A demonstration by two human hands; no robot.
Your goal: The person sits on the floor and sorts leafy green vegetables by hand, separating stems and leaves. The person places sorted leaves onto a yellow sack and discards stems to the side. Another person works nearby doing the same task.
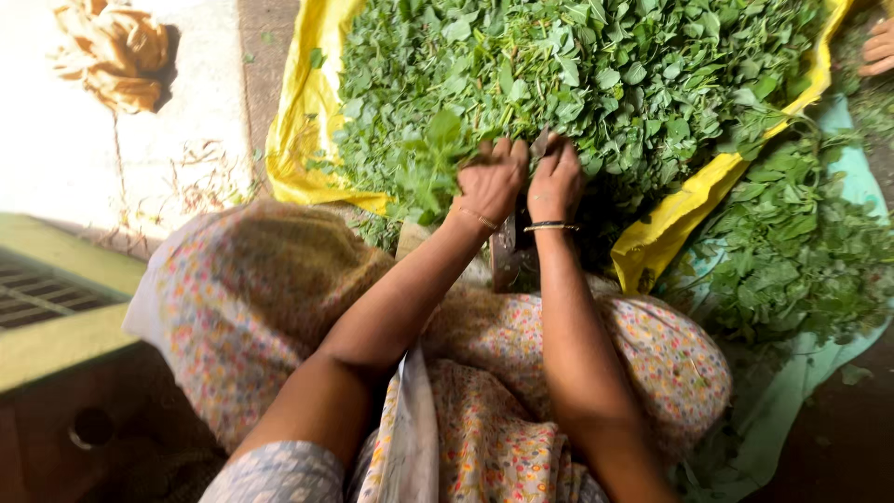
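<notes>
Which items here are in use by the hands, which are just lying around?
In use:
left hand
right hand
leafy stems
upright blade
leaf heap
yellow sheet

Lying about:
crumpled brown cloth
teal sheet
metal grate

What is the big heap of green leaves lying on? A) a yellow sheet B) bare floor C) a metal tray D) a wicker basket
A: the leaf heap sits on a yellow sheet whose edges show at both sides, with the left hand and right hand at its near edge.
</notes>
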